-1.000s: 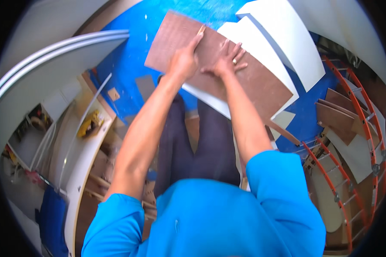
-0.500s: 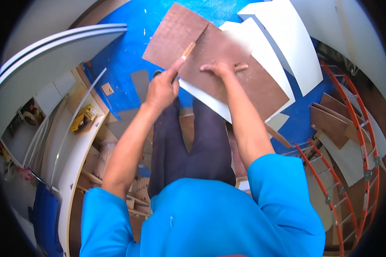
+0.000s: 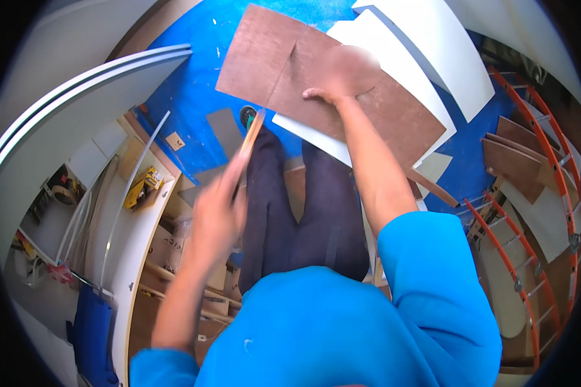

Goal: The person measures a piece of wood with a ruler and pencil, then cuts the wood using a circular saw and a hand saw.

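Note:
My left hand (image 3: 218, 213), smeared by motion, is closed around a narrow wood-coloured tool (image 3: 252, 135). The tool's exact kind is unclear; its far end lies just off the near edge of a brown wooden board (image 3: 387, 122). A thin line crosses this board toward its left part, with a dark slit near the line's upper end. On the board's right part rests my right hand (image 3: 330, 97), thumb stretched out; a blur hides its other fingers. White panels (image 3: 394, 64) lie partly under and beyond the board.
Two orange ladders (image 3: 555, 155) (image 3: 516, 258) stand at the right, beside brown offcuts (image 3: 510, 158). To the left is an open pale cabinet frame (image 3: 135, 258) with a yellow object (image 3: 143, 187) on it. Blue sheeting (image 3: 193, 84) covers the floor ahead. My legs are below the board.
My left hand has drawn back toward me with the tool, whose end has left the board's face. My right hand stays on the board. The view has shifted slightly.

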Motion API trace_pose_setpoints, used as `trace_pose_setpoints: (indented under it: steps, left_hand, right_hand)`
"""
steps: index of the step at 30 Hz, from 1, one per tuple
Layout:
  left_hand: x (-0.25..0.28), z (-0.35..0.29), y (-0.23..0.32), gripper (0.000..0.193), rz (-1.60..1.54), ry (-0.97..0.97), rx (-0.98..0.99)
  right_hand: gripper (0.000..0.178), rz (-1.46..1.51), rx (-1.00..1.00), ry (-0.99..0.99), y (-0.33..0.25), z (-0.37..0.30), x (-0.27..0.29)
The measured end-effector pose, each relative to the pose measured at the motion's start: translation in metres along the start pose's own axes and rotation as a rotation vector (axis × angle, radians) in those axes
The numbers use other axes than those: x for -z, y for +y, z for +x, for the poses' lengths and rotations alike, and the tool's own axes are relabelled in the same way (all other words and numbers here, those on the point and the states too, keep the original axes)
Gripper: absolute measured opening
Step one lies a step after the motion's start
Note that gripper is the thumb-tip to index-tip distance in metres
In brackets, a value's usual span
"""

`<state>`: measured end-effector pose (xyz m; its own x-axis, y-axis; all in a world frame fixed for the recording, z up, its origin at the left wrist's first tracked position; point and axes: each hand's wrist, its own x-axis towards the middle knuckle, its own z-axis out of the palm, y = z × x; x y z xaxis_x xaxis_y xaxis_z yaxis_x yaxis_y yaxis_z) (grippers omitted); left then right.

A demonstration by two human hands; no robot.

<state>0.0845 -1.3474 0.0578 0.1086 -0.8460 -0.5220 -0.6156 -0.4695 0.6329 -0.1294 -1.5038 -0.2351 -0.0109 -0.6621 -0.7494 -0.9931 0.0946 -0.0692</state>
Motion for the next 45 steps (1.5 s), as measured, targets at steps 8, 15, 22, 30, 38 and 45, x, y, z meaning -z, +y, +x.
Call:
trace_pose_setpoints:
  steps: [8, 15, 22, 30, 38, 45]
  left_hand:
    - [-0.076, 0.19, -0.036, 0.071, -0.025, -0.059, 0.117]
    - [0.04, -0.051, 0.043, 0.063, -0.064, -0.185, 0.323]
    - [-0.091, 0.199, -0.06, 0.062, -0.001, 0.088, 0.017]
    - [-0.008, 0.024, 0.026, 0.063, -0.017, -0.087, 0.082]
    - [-0.068, 0.077, -0.059, 0.062, -0.115, 0.02, 0.068]
    - [-0.064, 0.112, -0.039, 0.062, -0.087, -0.046, 0.113]
  right_hand:
    - [0.174, 0.052, 0.053, -0.019, -0.019, -0.007, -0.002]
    - [0.173, 0.077, 0.031, -0.016, -0.002, -0.009, 0.007]
    - [0.172, 0.105, 0.104, -0.022, -0.029, -0.009, 0.014]
    - [0.17, 0.076, 0.013, -0.079, 0.01, -0.021, -0.008]
    - [0.172, 0.1, 0.074, -0.006, -0.005, -0.006, 0.007]
    - [0.171, 0.083, 0.075, -0.006, -0.01, -0.007, -0.002]
